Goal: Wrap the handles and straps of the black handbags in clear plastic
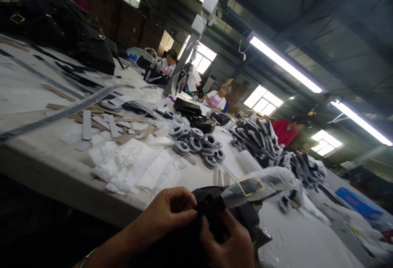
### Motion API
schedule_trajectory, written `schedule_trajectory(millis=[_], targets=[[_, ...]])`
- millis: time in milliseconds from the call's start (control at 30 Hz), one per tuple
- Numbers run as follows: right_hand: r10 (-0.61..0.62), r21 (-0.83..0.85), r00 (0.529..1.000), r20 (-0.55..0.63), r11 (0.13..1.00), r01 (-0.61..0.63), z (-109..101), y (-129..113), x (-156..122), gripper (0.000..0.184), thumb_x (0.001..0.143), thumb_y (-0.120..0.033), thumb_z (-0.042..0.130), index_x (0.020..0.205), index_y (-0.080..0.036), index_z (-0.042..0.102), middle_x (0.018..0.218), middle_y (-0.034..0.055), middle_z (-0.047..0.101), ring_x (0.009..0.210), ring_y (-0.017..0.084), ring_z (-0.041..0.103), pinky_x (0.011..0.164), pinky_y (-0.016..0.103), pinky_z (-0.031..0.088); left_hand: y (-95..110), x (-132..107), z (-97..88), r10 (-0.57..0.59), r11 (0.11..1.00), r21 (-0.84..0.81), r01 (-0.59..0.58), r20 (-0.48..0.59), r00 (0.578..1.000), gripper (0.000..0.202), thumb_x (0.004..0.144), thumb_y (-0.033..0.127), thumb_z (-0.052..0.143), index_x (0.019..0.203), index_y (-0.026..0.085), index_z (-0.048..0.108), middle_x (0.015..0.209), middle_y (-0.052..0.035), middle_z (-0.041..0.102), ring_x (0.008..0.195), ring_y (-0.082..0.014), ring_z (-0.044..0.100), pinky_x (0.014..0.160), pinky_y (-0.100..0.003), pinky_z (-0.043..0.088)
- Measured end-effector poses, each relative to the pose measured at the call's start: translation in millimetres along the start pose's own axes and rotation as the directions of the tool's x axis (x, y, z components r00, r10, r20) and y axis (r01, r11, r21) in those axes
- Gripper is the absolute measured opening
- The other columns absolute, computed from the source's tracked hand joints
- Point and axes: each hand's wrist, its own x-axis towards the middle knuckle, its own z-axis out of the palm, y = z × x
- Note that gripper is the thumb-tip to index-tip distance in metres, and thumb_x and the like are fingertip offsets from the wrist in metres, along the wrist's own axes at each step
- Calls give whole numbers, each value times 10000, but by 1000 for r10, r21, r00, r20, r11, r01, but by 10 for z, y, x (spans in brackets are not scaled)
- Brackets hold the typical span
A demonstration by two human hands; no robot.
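Note:
Low in the head view, a black strap (211, 206) is pinched between both my hands. My left hand (167, 212) grips its left end between thumb and forefinger. From the lower right, my right hand (231, 239) closes its thumb and fingers on the strap's other side. Behind and beneath them lies a dark item (245, 215) that looks like a black bag, largely hidden by my hands and the shadow. A gold rectangular buckle (251, 185) shows through clear plastic wrapping (276, 180) running off to the right.
White tissue sheets (132, 161) and card strips (86, 124) lie on the worktable (101, 202). Several wrapped strap coils (196, 143) sit further back. Heaped wrapped straps (260, 141), a blue box (357, 203) and black bags (89, 51) surround them. Several people work beyond.

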Motion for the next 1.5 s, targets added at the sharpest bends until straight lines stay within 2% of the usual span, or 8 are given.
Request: schedule_trajectory(millis=[167,333,533,800,967,1100,1300,1500], targets=[[42,-42,999,-12,998,-43,69,-19,-39,226,774,-391,578,821,-222,720,672,30,740,578,216,693,589,259,565,11,6,25,1,999,38,-2,31,1000,134,797,248,701,835,159,609,789,11,625,742,-133,548,662,-217,417],[47,-87,998,-34,995,-49,107,-7,-87,199,770,-352,578,825,-216,712,677,39,740,613,228,705,562,262,558,12,-4,55,27,986,167,-27,6,1000,81,811,221,665,821,169,604,804,2,636,778,-156,584,691,-229,443],[60,10,998,-1,998,-60,72,-37,-83,319,774,-314,571,1060,-219,675,866,45,769,795,247,732,762,308,589,39,-34,106,51,968,246,-42,-27,998,32,822,199,639,824,182,612,816,3,646,806,-165,611,728,-233,462],[73,157,989,125,983,-92,-58,15,-31,339,796,-346,606,1116,-245,656,983,40,761,914,247,720,809,300,581,118,45,7,-2,971,240,-10,47,999,107,762,224,710,849,175,670,827,-3,678,825,-185,622,749,-256,460],[16,185,990,143,982,-42,-78,78,-38,315,814,-322,596,1118,-258,651,991,25,756,906,219,716,805,270,576,193,71,-12,-51,967,254,25,96,994,105,770,242,710,839,169,678,807,3,666,803,-171,603,734,-247,441],[10,130,995,103,991,-23,-42,142,-65,305,796,-336,616,1083,-246,665,1000,46,755,910,235,719,806,290,587,180,79,-19,-75,972,232,46,120,990,120,766,236,715,852,160,679,819,-7,675,808,-173,603,741,-249,439],[-70,57,997,41,996,68,16,192,-111,324,794,-298,582,1105,-245,656,1032,63,753,980,256,710,872,327,578,160,59,5,-116,976,193,97,95,989,149,752,253,723,848,158,662,807,-6,656,780,-160,590,703,-233,436],[-206,71,979,-8,976,206,67,157,-112,345,788,-208,530,1114,-257,633,1069,38,749,977,233,715,856,310,579,104,50,95,-134,978,171,123,54,990,109,726,169,686,789,164,597,725,31,586,680,-118,522,615,-205,396]])
